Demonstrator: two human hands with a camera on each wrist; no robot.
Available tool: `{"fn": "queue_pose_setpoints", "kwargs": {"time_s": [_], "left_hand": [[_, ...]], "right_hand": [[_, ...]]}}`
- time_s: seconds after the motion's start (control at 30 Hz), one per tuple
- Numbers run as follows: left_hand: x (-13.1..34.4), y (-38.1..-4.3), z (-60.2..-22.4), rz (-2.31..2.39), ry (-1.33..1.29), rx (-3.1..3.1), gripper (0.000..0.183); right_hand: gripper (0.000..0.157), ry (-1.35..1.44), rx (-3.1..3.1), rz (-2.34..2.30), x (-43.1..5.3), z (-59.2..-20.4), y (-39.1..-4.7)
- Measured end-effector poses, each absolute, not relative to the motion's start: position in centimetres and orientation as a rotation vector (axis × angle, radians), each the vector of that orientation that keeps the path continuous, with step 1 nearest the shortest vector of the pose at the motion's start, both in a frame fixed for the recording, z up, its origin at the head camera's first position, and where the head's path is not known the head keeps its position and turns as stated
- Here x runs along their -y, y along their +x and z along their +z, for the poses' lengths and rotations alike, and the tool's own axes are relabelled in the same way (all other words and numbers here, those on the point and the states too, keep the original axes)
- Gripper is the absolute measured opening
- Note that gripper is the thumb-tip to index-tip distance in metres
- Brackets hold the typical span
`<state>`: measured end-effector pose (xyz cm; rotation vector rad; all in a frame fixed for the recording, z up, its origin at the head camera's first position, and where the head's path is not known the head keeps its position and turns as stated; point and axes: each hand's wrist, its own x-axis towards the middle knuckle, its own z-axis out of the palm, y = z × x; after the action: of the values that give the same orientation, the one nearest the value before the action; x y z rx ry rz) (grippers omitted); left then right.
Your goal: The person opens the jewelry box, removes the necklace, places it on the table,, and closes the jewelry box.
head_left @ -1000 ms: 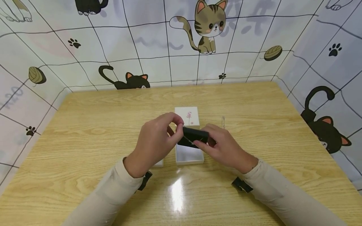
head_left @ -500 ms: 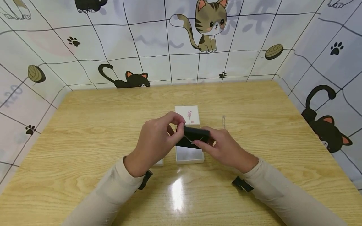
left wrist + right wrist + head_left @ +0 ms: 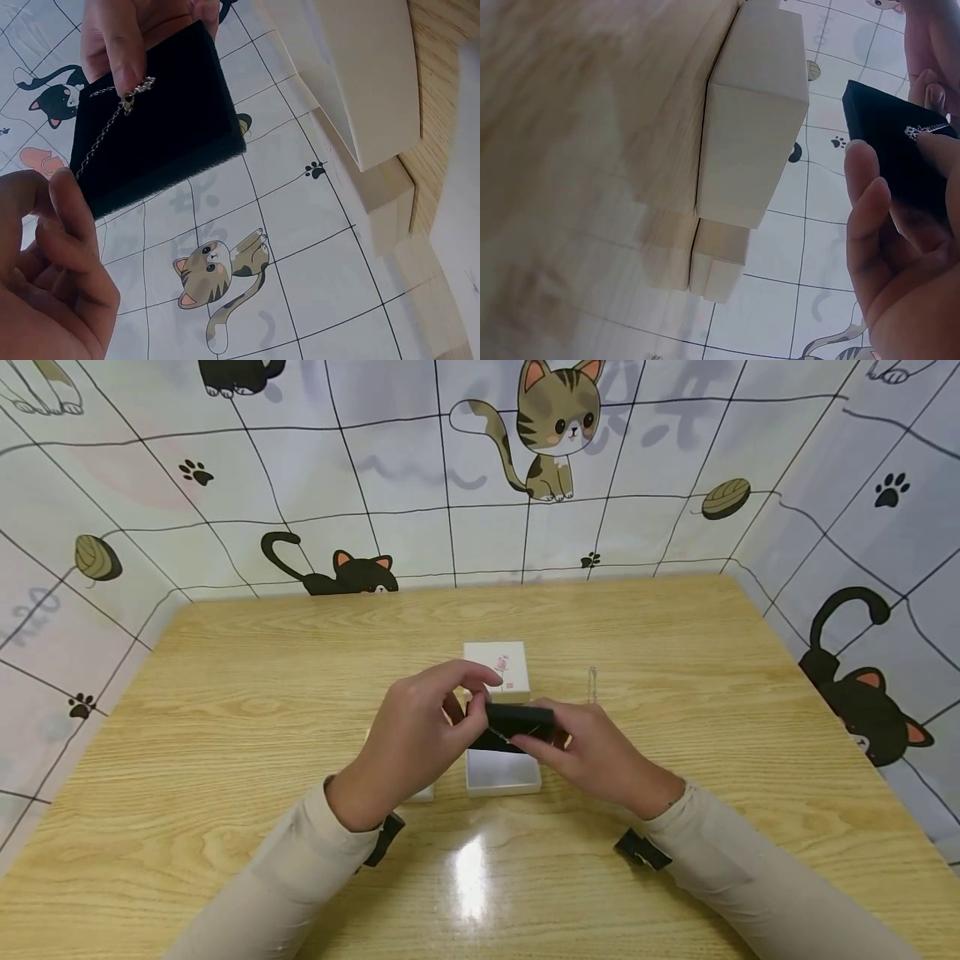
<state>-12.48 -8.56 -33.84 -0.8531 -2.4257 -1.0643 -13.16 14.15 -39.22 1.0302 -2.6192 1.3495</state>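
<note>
My right hand [image 3: 592,743] grips a thin black jewelry pad [image 3: 169,112], fingers beneath and thumb on its face. Under that thumb lies the clasp end of a fine silver chain [image 3: 101,142], bunched with small links. The chain slants across the pad to its edge, where my left hand [image 3: 420,718] pinches it with curled fingers; the pinch itself is partly hidden. Below the pad in the head view stands an open white box base [image 3: 502,777]. Behind it lies a white lid [image 3: 491,658] with a pink flower print.
A second thin silver chain [image 3: 592,685] lies on the wooden table [image 3: 262,710], right of the lid. Another white item [image 3: 423,794] is mostly hidden beneath my left forearm. Cat-print cloth walls [image 3: 405,468] bound the back and sides.
The pad has tipped a little, so less of its face shows in the head view. My left index finger has lifted and reached slightly right; the right hand stays nearly still.
</note>
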Motion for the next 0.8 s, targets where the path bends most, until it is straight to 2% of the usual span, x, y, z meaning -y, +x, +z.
{"fn": "queue_pose_setpoints", "kwargs": {"time_s": [0.27,0.5,0.8], "left_hand": [[8.66,-12.25,-33.66,-1.189,-0.887,2.456,0.029],[8.75,-11.93,-33.23,-1.337,-0.901,2.537,0.027],[8.51,-11.87,-33.22,-1.001,-0.732,2.741,0.019]], "right_hand": [[0.027,1.066,2.595,1.351,-14.09,-39.36,-13.17],[0.027,1.065,2.597,1.288,-14.02,-39.32,-13.21],[0.021,1.054,2.627,1.211,-14.01,-39.32,-13.21]]}}
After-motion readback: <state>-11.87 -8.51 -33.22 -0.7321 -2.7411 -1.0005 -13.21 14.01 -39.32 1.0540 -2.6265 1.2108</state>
